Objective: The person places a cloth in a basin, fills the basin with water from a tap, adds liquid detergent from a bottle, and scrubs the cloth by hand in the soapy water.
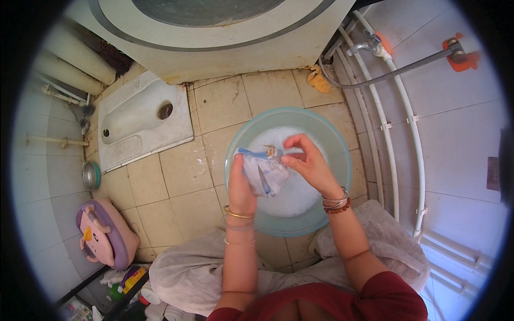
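A light-coloured cloth item with blue trim [265,172] is gripped by my left hand [242,182] at its left side. My right hand [307,164] is at the item's upper right, thumb and index finger close to its edge; whether they pinch it I cannot tell. A small brownish-yellow part shows at the item's top edge. Both hands are above a round translucent basin [341,160] on the floor, which holds white suds [293,200].
A washing machine [241,60] stands ahead, a squat toilet [148,116] at left. An orange-yellow cloth [318,80] lies near the right wall's pipes [385,132] and hose [393,73]. At lower left are a pink-purple animal-faced container [124,236], a small metal bowl [91,175] and a rack with bottles.
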Demonstrator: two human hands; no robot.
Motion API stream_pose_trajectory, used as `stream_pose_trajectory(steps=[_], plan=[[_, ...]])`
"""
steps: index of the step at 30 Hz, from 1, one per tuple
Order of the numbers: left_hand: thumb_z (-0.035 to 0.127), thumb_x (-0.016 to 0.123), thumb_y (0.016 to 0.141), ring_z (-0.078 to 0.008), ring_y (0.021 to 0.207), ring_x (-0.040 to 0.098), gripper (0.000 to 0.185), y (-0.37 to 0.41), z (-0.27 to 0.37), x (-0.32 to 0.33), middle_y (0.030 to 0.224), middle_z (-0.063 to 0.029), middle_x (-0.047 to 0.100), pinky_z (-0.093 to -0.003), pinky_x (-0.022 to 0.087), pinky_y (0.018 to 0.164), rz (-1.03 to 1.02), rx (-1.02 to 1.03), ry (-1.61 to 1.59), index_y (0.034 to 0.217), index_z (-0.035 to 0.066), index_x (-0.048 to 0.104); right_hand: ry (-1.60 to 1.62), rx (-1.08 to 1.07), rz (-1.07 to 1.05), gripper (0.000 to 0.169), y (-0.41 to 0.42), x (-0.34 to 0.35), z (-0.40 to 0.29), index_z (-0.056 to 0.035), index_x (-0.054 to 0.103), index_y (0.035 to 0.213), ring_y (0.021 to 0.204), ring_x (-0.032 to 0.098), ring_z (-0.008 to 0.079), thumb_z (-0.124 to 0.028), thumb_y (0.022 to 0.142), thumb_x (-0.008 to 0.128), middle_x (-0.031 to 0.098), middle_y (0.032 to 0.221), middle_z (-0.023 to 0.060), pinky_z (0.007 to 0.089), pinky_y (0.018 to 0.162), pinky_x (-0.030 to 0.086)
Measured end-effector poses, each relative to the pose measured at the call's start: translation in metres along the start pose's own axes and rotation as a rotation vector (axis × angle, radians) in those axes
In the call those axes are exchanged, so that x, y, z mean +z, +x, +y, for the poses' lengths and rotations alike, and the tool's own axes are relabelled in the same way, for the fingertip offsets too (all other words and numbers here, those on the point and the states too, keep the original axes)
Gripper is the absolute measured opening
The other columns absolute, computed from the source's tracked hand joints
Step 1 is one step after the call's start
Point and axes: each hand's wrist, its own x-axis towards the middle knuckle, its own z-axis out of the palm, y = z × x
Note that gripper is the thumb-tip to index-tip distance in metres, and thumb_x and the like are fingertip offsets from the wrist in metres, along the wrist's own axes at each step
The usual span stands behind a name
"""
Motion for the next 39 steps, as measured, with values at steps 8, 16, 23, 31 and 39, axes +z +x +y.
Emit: stream_pose_trajectory(steps=[8,16,23,31,39], plan=[[0.03,0.042,0.096,-0.0188,0.102,0.056,0.037,-0.002,0.001,0.006,0.112,-0.0074,0.059,-0.0311,0.043,0.091,-0.063,-0.194,-0.01,0.118,0.003,0.052,0.488,0.291,0.106,0.014,0.015,-0.022,0.019,-0.0032,0.06,0.09,0.077,0.053,0.0088,-0.016,0.085,0.062,0.059,0.085,0.0002,0.0225,0.072,0.042],[0.024,0.049,0.093,-0.0183,0.103,0.055,0.033,0.003,-0.002,-0.001,0.111,-0.007,0.059,-0.0324,0.044,0.09,-0.142,-0.185,-0.241,0.119,0.004,0.051,0.106,0.27,-0.12,0.024,-0.003,-0.028,0.025,-0.0026,0.061,0.089,0.075,0.052,0.0089,-0.026,0.089,0.058,0.06,0.085,0.001,0.0225,0.067,0.04],[0.011,0.064,0.081,-0.0165,0.089,0.057,0.032,0.006,0.008,-0.012,0.098,-0.0089,0.061,-0.0306,0.046,0.077,-0.025,-0.118,0.431,0.111,0.001,0.054,0.666,0.219,0.089,0.027,0.0,-0.002,-0.005,-0.0034,0.05,0.11,0.083,0.056,0.0084,-0.018,0.088,0.058,0.061,0.096,0.0021,0.0204,0.069,0.042],[0.02,0.059,0.086,-0.0241,0.096,0.056,0.027,0.017,-0.01,-0.023,0.1,-0.0103,0.062,-0.036,0.042,0.086,0.043,0.33,1.185,0.101,-0.002,0.059,0.447,0.215,0.011,0.038,-0.004,-0.008,-0.001,-0.0076,0.038,0.117,0.081,0.059,0.0084,-0.01,0.086,0.06,0.062,0.097,0.006,0.0209,0.06,0.043],[0.013,0.058,0.088,-0.0151,0.082,0.057,0.024,0.014,-0.016,0.002,0.091,-0.0072,0.06,-0.0315,0.046,0.084,-0.073,0.137,0.07,0.106,-0.002,0.057,0.131,0.016,0.054,0.041,-0.004,-0.005,-0.014,-0.0046,0.045,0.115,0.08,0.057,0.0102,0.002,0.079,0.063,0.06,0.091,0.0063,0.0248,0.062,0.044]])
